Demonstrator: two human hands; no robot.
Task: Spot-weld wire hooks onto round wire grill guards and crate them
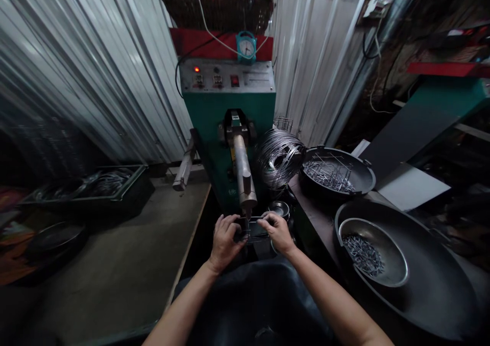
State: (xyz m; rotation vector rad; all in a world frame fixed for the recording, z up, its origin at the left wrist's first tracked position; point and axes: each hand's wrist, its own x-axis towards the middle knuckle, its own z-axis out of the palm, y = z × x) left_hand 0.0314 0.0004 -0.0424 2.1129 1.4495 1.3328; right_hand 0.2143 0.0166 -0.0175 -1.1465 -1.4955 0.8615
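Note:
Close to the lower end of a green machine [206, 116], which looks like a spot welder, both hands meet at a small wire frame [257, 222]. My left hand [225, 241] has its fingers closed on the left side of this frame. On the right side, my right hand [280, 235] pinches the frame between thumb and fingers. The thick metal electrode arm [242, 167] reaches down toward me, its tip just over the wire between my hands. Whether tip and wire touch, I cannot tell. My fingers cover parts of the frame.
Right of the machine hang coiled wire rings [278, 157]. Beyond them, a black pan [363, 175] holds wire pieces. Nearer, a metal bowl [396, 264] of short metal pieces sits inside a large dark pan [432, 290]. A bin [130, 185] of metal parts stands left.

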